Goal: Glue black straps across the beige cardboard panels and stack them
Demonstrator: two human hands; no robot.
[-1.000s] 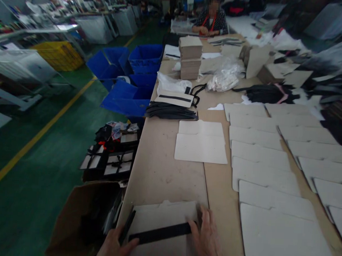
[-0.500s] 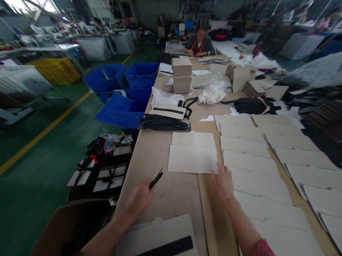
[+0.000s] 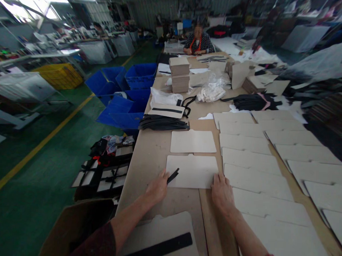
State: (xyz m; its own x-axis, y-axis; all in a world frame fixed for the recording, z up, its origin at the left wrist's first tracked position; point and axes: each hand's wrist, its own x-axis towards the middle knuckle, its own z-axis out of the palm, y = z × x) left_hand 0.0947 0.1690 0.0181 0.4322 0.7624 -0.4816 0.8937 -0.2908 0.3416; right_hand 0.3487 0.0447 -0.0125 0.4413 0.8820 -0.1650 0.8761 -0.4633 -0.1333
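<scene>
A light grey cardboard panel (image 3: 191,172) with a small tab on its far edge lies in front of me. At its near right corner, my right hand (image 3: 222,191) grips the edge with closed fingers. My left hand (image 3: 157,187) is closed around narrow black strips (image 3: 173,176), whose ends stick out over the panel's left side. That hand is at the panel's near left corner; whether it also pinches the board is hidden. Just beyond lies a second cardboard panel (image 3: 193,141), apart from the first. Closest to me is a panel with a black band (image 3: 158,248), partly behind my left forearm.
Overlapping rows of cardboard panels (image 3: 251,161) cover the table's right side. Farther up are black folded pieces (image 3: 163,123), a stack of boards (image 3: 180,75) and a clear plastic bag (image 3: 211,90). Blue bins (image 3: 123,111) stand left of the table. A person (image 3: 199,42) sits at the far end.
The near panel has slid toward me, leaving a gap to the panel beyond. My left hand has moved forward and right to its corner, still with the black strips.
</scene>
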